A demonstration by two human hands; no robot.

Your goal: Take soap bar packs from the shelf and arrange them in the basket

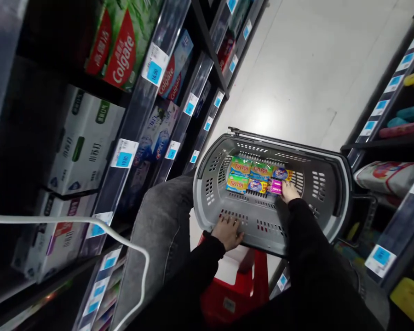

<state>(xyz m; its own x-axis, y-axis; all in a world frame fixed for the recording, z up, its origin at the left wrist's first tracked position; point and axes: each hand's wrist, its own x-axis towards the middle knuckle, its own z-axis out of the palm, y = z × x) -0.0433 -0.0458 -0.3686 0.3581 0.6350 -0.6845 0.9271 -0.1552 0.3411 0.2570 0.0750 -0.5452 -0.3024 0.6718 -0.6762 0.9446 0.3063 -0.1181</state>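
A grey shopping basket (255, 225) with slotted walls is in front of me. On its floor lie several green and orange wrapped soap packs (237, 182) in two rows. Blue and yellow OMO packs (257, 185) continue the rows on the right. My right hand (290, 192) reaches into the basket, its fingers closed on a small purple wrapped pack (275, 186) at the end of the near row. Over the basket's near side lies my left hand (227, 232), fingers spread against the inner wall.
A red stool-like object (260, 276) is under the basket's near side. Shelves with Colgate boxes (124, 50) and white toothpaste boxes (86, 138) rise on the left. Another shelf (393, 92) stands on the right. A white cable (124, 239) crosses the lower left. Pale floor (296, 69) stretches ahead.
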